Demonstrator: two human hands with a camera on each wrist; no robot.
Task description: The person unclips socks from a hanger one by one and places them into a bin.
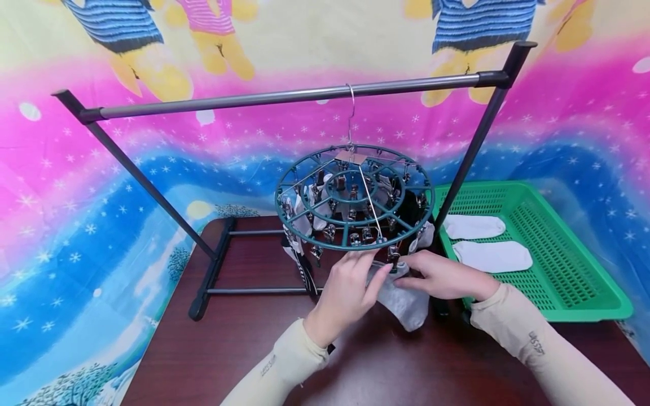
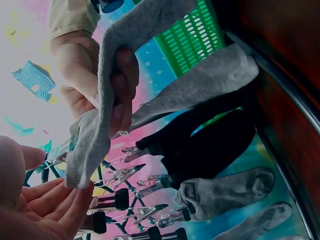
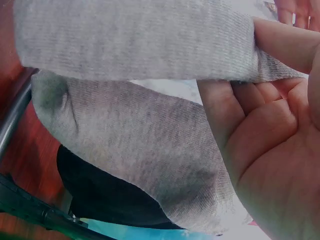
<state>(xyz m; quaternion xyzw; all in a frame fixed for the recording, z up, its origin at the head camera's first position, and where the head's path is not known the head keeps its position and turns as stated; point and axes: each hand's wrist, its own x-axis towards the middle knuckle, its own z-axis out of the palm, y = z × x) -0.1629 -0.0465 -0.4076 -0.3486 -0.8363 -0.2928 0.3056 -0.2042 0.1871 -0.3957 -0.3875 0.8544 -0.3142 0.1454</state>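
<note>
A light grey sock point(image 1: 406, 307) hangs at the near edge of a round green clip hanger point(image 1: 345, 243). My right hand point(image 1: 447, 274) pinches it near the cuff, thumb on one side and fingers on the other. In the left wrist view, the cuff point(image 2: 80, 175) reaches the fingertips of my left hand point(image 2: 45, 205), whose fingers are extended with the thumb apart. A metal clip point(image 1: 393, 255) hangs from the rim at the cuff. Close behind, another grey sock point(image 3: 135, 135) and a black sock point(image 3: 110, 195) hang side by side.
The hanger hooks over the bar point(image 1: 284, 96) of a rack standing on a dark wooden table point(image 1: 244, 344). More socks and several clips hang around the ring. At the right, a green basket point(image 1: 584, 313) holds two white socks point(image 1: 492, 256). A printed cloth covers the wall.
</note>
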